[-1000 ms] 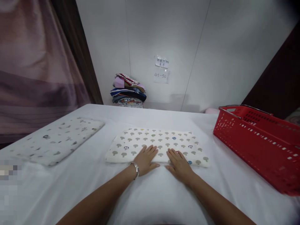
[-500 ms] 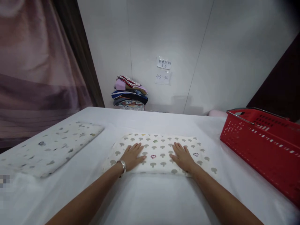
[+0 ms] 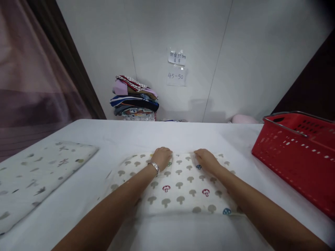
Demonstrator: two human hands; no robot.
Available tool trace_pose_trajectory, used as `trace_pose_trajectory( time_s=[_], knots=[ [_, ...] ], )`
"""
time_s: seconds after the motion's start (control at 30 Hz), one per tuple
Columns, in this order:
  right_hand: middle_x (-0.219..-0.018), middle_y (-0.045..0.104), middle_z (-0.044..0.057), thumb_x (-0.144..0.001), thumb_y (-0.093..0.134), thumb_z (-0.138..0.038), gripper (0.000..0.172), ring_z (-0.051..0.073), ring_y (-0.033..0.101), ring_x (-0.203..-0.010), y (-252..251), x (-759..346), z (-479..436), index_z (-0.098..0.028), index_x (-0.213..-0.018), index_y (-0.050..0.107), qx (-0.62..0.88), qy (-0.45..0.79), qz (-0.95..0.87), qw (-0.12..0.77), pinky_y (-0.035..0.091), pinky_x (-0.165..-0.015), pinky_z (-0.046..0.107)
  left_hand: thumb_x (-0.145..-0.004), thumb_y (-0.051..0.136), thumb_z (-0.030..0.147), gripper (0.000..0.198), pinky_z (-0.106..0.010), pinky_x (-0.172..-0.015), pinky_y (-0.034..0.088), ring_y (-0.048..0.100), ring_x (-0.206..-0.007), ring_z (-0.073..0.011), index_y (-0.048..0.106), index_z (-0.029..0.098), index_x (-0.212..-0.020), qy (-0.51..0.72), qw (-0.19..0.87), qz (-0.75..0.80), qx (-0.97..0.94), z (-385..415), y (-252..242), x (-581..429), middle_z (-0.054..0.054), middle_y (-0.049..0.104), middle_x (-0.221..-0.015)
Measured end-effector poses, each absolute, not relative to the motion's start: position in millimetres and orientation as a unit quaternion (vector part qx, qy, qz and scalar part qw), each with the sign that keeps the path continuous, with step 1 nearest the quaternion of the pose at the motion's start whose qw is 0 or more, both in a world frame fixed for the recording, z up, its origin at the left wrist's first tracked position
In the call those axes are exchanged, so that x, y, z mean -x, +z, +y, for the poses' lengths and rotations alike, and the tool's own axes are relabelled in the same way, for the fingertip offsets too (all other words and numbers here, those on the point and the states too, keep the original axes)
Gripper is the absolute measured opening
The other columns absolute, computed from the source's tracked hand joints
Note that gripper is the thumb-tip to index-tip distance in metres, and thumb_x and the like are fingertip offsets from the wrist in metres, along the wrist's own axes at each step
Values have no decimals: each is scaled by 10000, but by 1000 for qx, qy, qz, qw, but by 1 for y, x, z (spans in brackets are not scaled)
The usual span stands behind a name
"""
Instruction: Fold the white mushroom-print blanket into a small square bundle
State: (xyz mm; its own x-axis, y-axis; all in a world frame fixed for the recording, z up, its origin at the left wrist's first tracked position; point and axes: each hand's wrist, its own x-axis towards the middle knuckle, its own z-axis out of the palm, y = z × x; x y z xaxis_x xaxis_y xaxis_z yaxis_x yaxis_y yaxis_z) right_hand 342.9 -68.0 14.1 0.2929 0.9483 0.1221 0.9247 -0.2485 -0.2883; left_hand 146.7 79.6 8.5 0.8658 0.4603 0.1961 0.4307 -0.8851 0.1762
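Note:
A white folded cloth printed with grey, red and blue mushrooms [image 3: 180, 184] lies across the middle of the table in front of me. At its far edge, left of centre, my left hand [image 3: 161, 158] curls its fingers on the fabric; a silver bracelet circles that wrist. My right hand [image 3: 206, 160] grips the same far edge right of centre. The fingertips of both hands are partly hidden, and the cloth's sides look slightly blurred.
Another folded white cloth with a leaf-like print [image 3: 44, 174] lies to the left. A red plastic basket [image 3: 295, 164] with a metal handle stands at right on the white-covered table [image 3: 180, 134]. Folded fabrics [image 3: 134, 99] are stacked beyond the far edge, before the wall.
Both hands have gone from lying flat on the mushroom-print cloth to its far edge, where their fingers are now curled. More of the cloth's printed surface reaches toward me. The view has shifted.

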Motion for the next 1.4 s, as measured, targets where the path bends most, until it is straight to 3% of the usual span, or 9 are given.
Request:
trace_pose_trajectory(
  time_s=[0.3,0.53,0.77,1.03,1.23,1.4],
  knots=[
    [-917,585,74,-866,425,-194,213,191,494,-890,-6,-348,-64,-187,-918,631,763,-9,-622,176,361,-813,308,-826,460,196,246,-390,-837,386,482,-929,-220,591,205,-1035,174,59,228,-956,86,-15,-144,-70,570,-975],
    [-951,582,71,-861,415,-164,160,198,481,-914,-17,-347,-63,-170,-921,563,766,-7,-619,173,333,-811,315,-794,447,111,179,-369,-852,385,495,-935,-199,574,192,-891,186,94,202,-957,86,-14,-145,-51,571,-959],
    [-1029,558,96,-860,389,-159,282,212,457,-967,-18,-347,-65,-157,-1108,525,756,-35,-629,179,323,-858,342,-747,449,56,206,-350,-871,394,503,-945,-191,545,180,-880,191,96,170,-962,85,-14,-144,-52,588,-955],
    [-1065,553,93,-842,396,-126,245,209,466,-987,-19,-348,-66,-174,-1000,578,724,-35,-652,222,365,-855,349,-687,465,41,233,-356,-860,401,506,-948,-195,549,180,-853,192,89,152,-965,84,-14,-143,-53,591,-954],
    [-1133,537,92,-867,407,-151,171,218,449,-1069,-21,-347,-67,-191,-928,562,690,-53,-672,262,374,-887,382,-791,492,196,66,-359,-823,406,514,-905,-194,539,192,-838,216,106,150,-959,84,-13,-141,-46,596,-910],
    [-1102,557,78,-881,410,-184,139,206,456,-1073,-17,-343,-68,-197,-839,542,687,-39,-670,278,368,-890,367,-850,441,279,129,-353,-805,399,530,-864,-190,522,189,-805,210,116,181,-954,86,-15,-144,-48,597,-862]
  ],
)
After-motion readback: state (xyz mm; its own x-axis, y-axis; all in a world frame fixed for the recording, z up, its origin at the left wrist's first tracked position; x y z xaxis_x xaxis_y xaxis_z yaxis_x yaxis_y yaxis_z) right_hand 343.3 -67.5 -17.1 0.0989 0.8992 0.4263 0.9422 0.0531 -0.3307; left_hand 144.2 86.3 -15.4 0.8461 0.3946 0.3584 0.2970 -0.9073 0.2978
